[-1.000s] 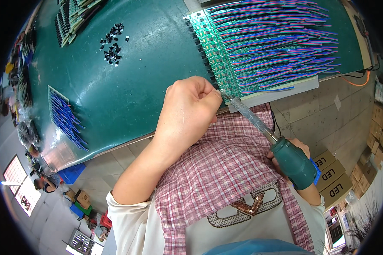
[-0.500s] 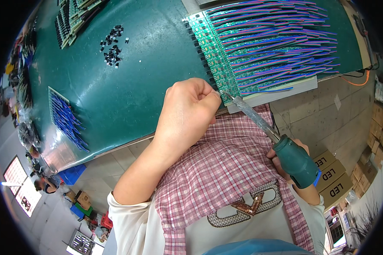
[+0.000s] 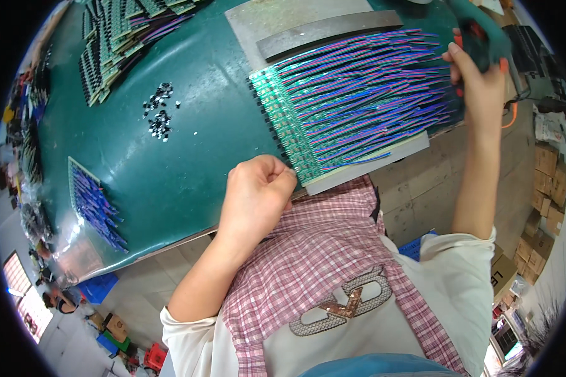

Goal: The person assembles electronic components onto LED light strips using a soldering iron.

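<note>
My left hand [image 3: 258,191] is closed in a pinch at the near left corner of a green circuit board panel [image 3: 280,122]. What its fingertips hold is hidden. Rows of blue, red and black wires [image 3: 371,94] stretch rightward from the panel, and small black parts line its left edge. My right hand [image 3: 475,75] is at the far right, beyond the wire ends. Dark, smeared shapes lie around its fingers, so I cannot make out whether it holds the soldering iron.
Loose small black parts [image 3: 160,119] lie on the green table [image 3: 201,169]. Stacked boards [image 3: 100,63] stand far left; a wired board [image 3: 94,204] lies near the left edge. A grey metal bar [image 3: 330,32] sits behind the panel. Cardboard boxes [image 3: 544,176] are at right.
My right hand has swung from below the panel, where it held the soldering iron, up to the far right. The iron's tip has left the panel. My left hand stays pinched by the corner.
</note>
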The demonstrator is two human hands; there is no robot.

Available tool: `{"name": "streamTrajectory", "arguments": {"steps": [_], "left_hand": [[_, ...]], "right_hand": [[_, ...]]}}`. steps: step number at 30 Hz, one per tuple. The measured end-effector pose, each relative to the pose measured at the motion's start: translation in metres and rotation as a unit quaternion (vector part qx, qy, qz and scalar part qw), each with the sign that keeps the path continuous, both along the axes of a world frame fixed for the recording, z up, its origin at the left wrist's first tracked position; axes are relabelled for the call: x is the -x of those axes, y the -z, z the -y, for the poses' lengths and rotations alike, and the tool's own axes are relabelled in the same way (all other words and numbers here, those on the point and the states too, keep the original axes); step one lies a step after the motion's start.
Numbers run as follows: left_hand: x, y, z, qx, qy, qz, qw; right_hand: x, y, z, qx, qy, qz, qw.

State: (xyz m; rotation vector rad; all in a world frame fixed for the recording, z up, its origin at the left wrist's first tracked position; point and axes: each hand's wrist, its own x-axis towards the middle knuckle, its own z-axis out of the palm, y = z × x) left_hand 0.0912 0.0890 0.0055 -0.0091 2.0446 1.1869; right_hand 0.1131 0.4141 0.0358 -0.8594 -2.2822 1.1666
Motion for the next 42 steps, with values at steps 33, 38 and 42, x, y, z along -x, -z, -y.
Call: {"name": "streamTrajectory", "arguments": {"steps": [33, 38, 42], "left_hand": [[0.000, 0.000, 0.002, -0.017, 0.021, -0.015, 1.000], [0.000, -0.001, 0.002, -0.003, 0.010, -0.010, 1.000], [-0.001, -0.001, 0.001, -0.009, 0.003, -0.021, 1.000]], "right_hand": [[-0.205, 0.049, 0.116, 0.121, -0.318, 0.133, 0.931], [-0.209, 0.051, 0.115, 0.103, -0.324, 0.141, 0.930], [-0.205, 0.050, 0.116, 0.098, -0.335, 0.115, 0.930]]}}
